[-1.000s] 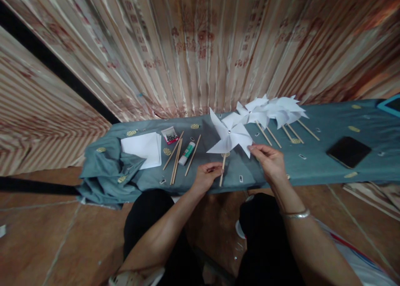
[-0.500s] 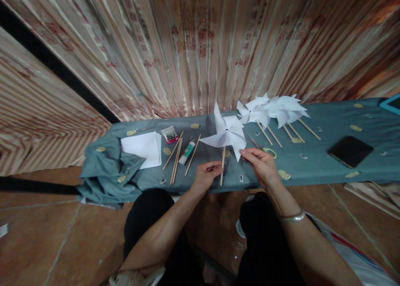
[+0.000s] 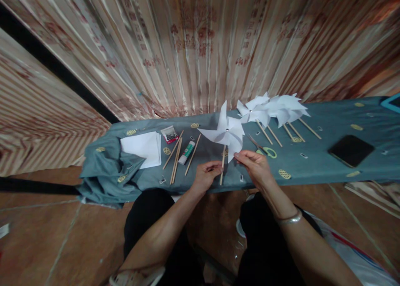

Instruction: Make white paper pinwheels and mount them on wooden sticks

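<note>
A white paper pinwheel (image 3: 229,132) with a shiny pin at its centre stands in front of me on a thin wooden stick. My left hand (image 3: 207,174) pinches that stick low down between thumb and fingers. At the tip of the lowest blade is my right hand (image 3: 254,164), its thumb and fingertips closed on the paper edge. Green-handled scissors (image 3: 268,152) lie just beyond the right hand. Left of the pinwheel are a loose wooden stick (image 3: 193,155), a glue stick (image 3: 186,152) and several more sticks (image 3: 176,161).
On the cloth-covered table (image 3: 312,165), white paper sheets (image 3: 142,148) and a small box of pins (image 3: 169,135) lie to the left. Several finished pinwheels (image 3: 271,109) rest at the back right. A dark phone (image 3: 351,151) lies further right. A curtain (image 3: 200,48) hangs behind.
The pinwheel's blades have turned a little, the lowest tip swinging left. My right hand has moved left with that blade. The left hand stays on the stick.
</note>
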### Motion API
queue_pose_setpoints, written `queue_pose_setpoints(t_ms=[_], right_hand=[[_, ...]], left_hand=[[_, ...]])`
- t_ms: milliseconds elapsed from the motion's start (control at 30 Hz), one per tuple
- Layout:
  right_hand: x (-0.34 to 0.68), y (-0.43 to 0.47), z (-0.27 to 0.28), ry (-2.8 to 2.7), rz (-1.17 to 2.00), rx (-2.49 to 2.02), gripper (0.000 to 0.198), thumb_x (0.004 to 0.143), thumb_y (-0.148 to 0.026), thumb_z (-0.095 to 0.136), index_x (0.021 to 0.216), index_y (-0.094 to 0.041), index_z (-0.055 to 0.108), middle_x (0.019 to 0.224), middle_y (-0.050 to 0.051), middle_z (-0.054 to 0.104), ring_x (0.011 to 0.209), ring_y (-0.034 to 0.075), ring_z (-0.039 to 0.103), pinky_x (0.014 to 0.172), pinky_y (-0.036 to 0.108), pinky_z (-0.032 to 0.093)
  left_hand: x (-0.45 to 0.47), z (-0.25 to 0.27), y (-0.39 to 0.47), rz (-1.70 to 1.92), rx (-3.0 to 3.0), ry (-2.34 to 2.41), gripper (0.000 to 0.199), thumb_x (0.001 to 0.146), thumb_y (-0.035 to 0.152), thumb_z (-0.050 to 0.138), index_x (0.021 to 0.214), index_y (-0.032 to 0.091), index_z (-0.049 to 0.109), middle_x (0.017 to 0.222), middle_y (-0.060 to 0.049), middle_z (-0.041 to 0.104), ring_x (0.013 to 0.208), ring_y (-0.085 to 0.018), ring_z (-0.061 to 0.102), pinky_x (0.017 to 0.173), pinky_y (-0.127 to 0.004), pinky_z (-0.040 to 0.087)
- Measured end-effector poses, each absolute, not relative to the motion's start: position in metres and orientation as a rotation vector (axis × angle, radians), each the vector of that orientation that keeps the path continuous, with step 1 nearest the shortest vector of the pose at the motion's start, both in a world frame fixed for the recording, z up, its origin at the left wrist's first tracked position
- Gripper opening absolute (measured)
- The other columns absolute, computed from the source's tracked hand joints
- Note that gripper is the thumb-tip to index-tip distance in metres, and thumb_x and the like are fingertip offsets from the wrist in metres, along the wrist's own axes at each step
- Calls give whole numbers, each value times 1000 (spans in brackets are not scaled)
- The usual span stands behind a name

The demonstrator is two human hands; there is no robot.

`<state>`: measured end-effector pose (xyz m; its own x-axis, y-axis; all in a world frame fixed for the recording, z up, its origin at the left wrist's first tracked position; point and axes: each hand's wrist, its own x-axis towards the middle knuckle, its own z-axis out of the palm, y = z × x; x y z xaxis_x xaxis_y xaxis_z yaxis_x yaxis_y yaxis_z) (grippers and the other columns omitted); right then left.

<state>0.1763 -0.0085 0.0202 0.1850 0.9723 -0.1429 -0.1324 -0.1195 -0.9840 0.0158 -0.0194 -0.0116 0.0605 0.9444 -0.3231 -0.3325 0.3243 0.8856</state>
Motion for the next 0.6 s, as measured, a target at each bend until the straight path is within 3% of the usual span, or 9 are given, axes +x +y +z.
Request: queue_pose_setpoints(t_ms=[333,600], right_hand=[[166,-10,23,-974,1258,-1263,42,48,-59,85,54,-21,66,55,-2,61,53,11,50,56,26,41],[163,-12,27,-1109,1194,-1360,39,48,-54,86,51,-20,67,52,-1,63,48,10,47,50,26,37]], left_hand=[[17,-17,-19,1101,735,1098,29,48,24,87,74,17,78,72,-3,74,69,-15,65,80,-31,52],[16,-14,-19,1104,725,1097,36,42,30,91,73,17,78,71,-3,75,69,-17,66,80,-33,53]])
